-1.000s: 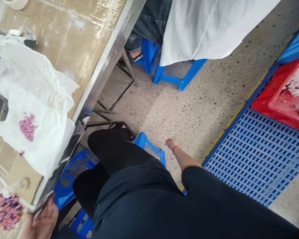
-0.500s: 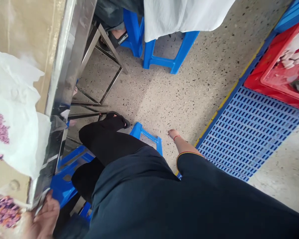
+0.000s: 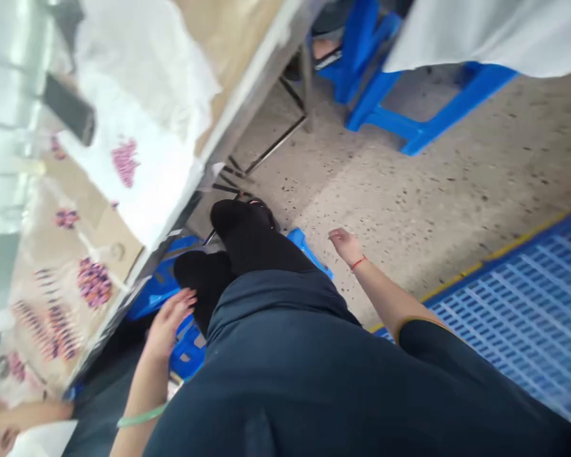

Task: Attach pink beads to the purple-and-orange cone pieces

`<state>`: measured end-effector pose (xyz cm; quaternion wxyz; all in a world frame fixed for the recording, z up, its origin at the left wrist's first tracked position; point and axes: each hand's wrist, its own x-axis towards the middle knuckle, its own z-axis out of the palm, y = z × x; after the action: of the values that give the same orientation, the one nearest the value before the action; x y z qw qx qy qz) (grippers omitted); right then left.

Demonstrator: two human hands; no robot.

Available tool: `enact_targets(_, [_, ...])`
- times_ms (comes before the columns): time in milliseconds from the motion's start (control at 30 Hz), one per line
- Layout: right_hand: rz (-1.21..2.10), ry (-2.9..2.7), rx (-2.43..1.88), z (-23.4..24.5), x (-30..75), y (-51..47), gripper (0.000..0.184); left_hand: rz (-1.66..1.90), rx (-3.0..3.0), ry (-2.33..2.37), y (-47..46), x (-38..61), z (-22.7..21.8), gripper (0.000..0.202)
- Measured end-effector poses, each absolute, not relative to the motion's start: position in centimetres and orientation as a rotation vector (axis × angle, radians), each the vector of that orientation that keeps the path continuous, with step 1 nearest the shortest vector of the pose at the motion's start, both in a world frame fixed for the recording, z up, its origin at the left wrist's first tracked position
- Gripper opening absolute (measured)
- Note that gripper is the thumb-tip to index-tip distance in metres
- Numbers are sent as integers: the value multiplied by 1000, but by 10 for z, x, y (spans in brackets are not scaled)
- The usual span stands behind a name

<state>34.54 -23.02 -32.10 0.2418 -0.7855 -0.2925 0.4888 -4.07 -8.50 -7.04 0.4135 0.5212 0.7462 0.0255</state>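
Observation:
I look down past my dark top and black trousers at the floor. My left hand (image 3: 170,320) hangs open beside my left thigh, fingers apart, above a blue plastic stool (image 3: 188,346); it holds nothing and wears a green bangle at the wrist. My right hand (image 3: 345,244) hangs over the speckled floor with a red string on the wrist, fingers loosely curled and nothing visible in them. A metal-edged table (image 3: 247,89) stands to my left with a white plastic bag (image 3: 137,114) and small purple pieces (image 3: 94,282) on it.
Another blue stool (image 3: 412,127) stands ahead, with a person in a white garment (image 3: 495,32) seated on it. A blue slotted pallet (image 3: 523,317) lies on the floor at the right. Another person's arm (image 3: 23,416) shows at the bottom left.
My left hand has left the table edge and now hangs by my thigh. The view has swung and is blurred; the red crate has gone out of sight.

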Motion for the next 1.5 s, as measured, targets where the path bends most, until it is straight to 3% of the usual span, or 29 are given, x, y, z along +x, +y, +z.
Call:
enact_targets(67, [1374,-1140,-1847,-282,330,-199,24,-201,1629,1627,-110,-33,-76,44])
enact_targets(133, [1391,-1445,-1545,-245,317,-179,21,-209,1725,1577,-129,-28,-81,28])
enact_targets(233, [1397,-1740,-1319,-206,309,-169,6,-152,1748,1649,-142,-31,-87,22])
enact_targets(333, [1408,-1879,-1325,-190,314,-173,14,-59,1736,1808,-138,-45,-96,24])
enact_targets(567, [1367,-1794,-1645,-175,301,-160,30,166,1689,2005,-95,-51,-145,20])
enact_targets(700, [1481,-1948,-1504,-166,257,-121,9,232,1742,2071,-67,-42,-162,26])
enact_targets(867, [1622,-2032,-1478,-174,220,-63,23,123,1758,2215,-51,-59,-169,30])
enact_targets(967, [1533,-1941,-1669,-187,223,-35,38,6,1802,2204,-56,-72,-176,26])
enact_targets(1300, [1036,-2145,-1916,-215,212,-18,30,-158,1970,2125,-64,-91,-195,31])
enact_targets(1500, [776,-2376,-1825,-210,200,-27,41,-121,1997,2124,-63,-105,-200,37])
